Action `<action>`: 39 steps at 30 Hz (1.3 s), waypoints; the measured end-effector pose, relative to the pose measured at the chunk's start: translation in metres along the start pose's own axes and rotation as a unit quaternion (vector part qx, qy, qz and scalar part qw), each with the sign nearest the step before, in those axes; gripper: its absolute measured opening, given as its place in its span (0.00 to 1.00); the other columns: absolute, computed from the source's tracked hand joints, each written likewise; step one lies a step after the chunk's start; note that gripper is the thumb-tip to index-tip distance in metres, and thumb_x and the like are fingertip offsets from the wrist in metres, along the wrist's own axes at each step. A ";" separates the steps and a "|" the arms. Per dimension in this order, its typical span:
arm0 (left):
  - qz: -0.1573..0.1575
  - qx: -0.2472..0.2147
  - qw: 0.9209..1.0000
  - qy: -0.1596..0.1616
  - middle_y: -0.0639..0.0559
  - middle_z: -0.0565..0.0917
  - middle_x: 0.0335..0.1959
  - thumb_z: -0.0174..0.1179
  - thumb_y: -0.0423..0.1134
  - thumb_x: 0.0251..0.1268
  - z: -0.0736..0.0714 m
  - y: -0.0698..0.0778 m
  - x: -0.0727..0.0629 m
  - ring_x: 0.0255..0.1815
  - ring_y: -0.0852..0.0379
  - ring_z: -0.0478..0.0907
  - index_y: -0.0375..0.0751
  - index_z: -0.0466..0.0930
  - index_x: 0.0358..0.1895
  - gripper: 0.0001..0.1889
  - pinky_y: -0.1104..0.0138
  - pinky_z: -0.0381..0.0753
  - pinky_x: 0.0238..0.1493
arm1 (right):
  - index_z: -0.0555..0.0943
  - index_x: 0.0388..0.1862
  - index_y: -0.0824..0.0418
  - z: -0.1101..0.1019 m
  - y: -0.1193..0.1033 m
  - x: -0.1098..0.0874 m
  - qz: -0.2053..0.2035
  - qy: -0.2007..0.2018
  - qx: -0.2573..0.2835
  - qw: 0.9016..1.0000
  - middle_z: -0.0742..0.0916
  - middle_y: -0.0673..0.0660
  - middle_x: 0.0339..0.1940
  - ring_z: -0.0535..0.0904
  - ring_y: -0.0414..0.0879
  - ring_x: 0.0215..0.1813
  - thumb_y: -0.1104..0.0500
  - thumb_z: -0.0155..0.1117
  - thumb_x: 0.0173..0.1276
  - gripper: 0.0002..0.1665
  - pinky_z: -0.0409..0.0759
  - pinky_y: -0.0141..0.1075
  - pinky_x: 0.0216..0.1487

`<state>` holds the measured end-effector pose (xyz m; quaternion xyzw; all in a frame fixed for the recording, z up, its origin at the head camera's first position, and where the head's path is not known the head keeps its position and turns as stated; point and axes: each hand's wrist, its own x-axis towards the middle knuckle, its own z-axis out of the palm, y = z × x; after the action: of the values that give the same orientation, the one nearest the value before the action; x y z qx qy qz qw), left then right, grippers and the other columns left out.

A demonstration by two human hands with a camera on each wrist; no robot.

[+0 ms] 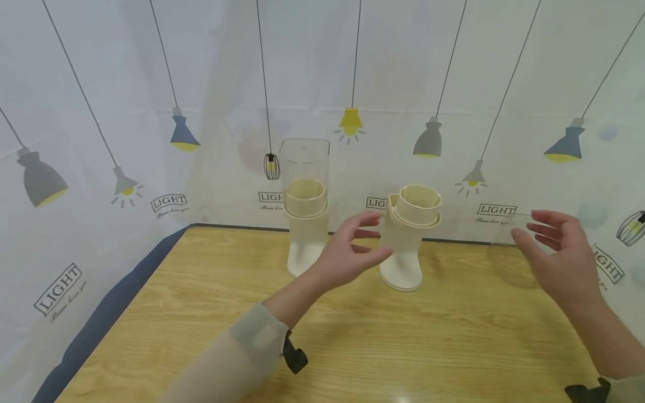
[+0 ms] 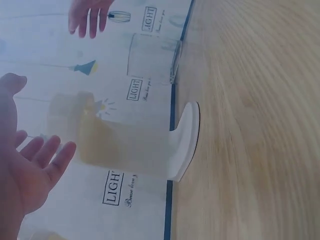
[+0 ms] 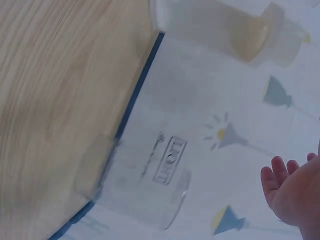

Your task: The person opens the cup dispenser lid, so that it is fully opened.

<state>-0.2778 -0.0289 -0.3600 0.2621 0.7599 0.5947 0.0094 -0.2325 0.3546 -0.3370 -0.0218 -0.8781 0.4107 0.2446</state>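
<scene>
My left hand [image 1: 353, 249] hovers between two cream pedestal stands, its fingers spread and holding nothing. The bare-topped stand [image 1: 403, 246] has a raised ring on top and a flared foot. Its twin, the covered stand [image 1: 306, 238], carries a clear rectangular cover [image 1: 304, 159] and is partly behind my left hand. To the right my right hand [image 1: 566, 260] is raised with loosely bent fingers, nothing in them. Just left of it, a clear container [image 3: 145, 185] stands on the table; in the right wrist view a gap separates it from the fingers.
Both stands are on a wooden table [image 1: 353, 347], near its dark back edge [image 1: 242, 226]. A white curtain [image 1: 227, 73] printed with lamps and the word LIGHT hangs behind and along the sides.
</scene>
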 end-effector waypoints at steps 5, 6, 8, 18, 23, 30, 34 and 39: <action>0.007 0.005 1.000 0.009 0.58 0.76 0.73 0.72 0.46 0.70 -0.024 0.005 -0.027 0.71 0.54 0.80 0.60 0.71 0.76 0.33 0.60 0.87 0.62 | 0.69 0.75 0.56 0.011 -0.028 -0.012 -0.072 -0.027 0.024 0.997 0.74 0.27 0.61 0.73 0.20 0.59 0.51 0.68 0.78 0.32 0.69 0.08 0.53; 0.012 0.009 1.000 0.014 0.58 0.77 0.73 0.72 0.45 0.70 -0.029 0.006 -0.031 0.70 0.54 0.81 0.58 0.72 0.75 0.32 0.59 0.87 0.62 | 0.70 0.74 0.58 0.014 -0.034 -0.014 -0.086 -0.030 0.029 0.995 0.75 0.27 0.62 0.74 0.21 0.59 0.53 0.69 0.77 0.32 0.69 0.09 0.54; 0.026 0.019 0.999 0.023 0.57 0.77 0.73 0.72 0.43 0.70 -0.039 0.007 -0.039 0.70 0.53 0.81 0.55 0.72 0.74 0.32 0.58 0.88 0.61 | 0.71 0.73 0.59 0.020 -0.046 -0.017 -0.110 -0.037 0.037 0.993 0.76 0.29 0.62 0.75 0.21 0.60 0.56 0.69 0.76 0.31 0.70 0.09 0.56; 0.035 0.035 0.997 0.060 0.48 0.76 0.74 0.70 0.38 0.71 -0.089 0.004 -0.060 0.69 0.47 0.81 0.48 0.71 0.74 0.31 0.53 0.87 0.62 | 0.72 0.74 0.58 0.050 -0.104 -0.026 -0.174 -0.093 0.031 0.980 0.79 0.54 0.69 0.74 0.20 0.60 0.57 0.71 0.75 0.32 0.68 0.10 0.60; 0.021 0.046 0.995 0.086 0.41 0.76 0.74 0.70 0.37 0.71 -0.116 -0.004 -0.065 0.69 0.42 0.81 0.41 0.69 0.76 0.33 0.51 0.87 0.62 | 0.74 0.72 0.59 0.071 -0.133 -0.018 -0.206 -0.113 0.051 0.971 0.80 0.57 0.69 0.79 0.29 0.62 0.57 0.73 0.74 0.31 0.72 0.14 0.63; -0.006 0.084 0.990 0.116 0.42 0.78 0.72 0.71 0.42 0.72 -0.148 -0.023 -0.059 0.68 0.40 0.82 0.44 0.68 0.78 0.35 0.46 0.85 0.64 | 0.76 0.71 0.60 0.106 -0.169 -0.002 -0.228 -0.143 0.072 0.960 0.80 0.59 0.70 0.83 0.53 0.67 0.55 0.73 0.74 0.31 0.81 0.47 0.71; -0.034 0.087 0.988 0.122 0.44 0.75 0.74 0.71 0.47 0.72 -0.163 -0.035 -0.051 0.72 0.42 0.79 0.46 0.66 0.79 0.37 0.43 0.83 0.67 | 0.75 0.72 0.59 0.124 -0.185 0.009 -0.230 -0.164 0.075 0.956 0.78 0.60 0.71 0.81 0.54 0.69 0.53 0.73 0.73 0.32 0.80 0.53 0.72; -0.053 0.072 0.990 0.112 0.43 0.69 0.79 0.71 0.49 0.71 -0.177 -0.047 -0.037 0.79 0.41 0.72 0.49 0.60 0.83 0.42 0.40 0.80 0.70 | 0.75 0.74 0.56 0.143 -0.205 0.028 -0.229 -0.183 0.073 0.953 0.78 0.59 0.74 0.79 0.55 0.71 0.48 0.70 0.75 0.33 0.79 0.53 0.73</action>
<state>-0.3220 -0.2100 -0.3617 0.1532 0.8099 0.5627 -0.0629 -0.2874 0.1233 -0.2531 0.2736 -0.8570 0.4030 0.1684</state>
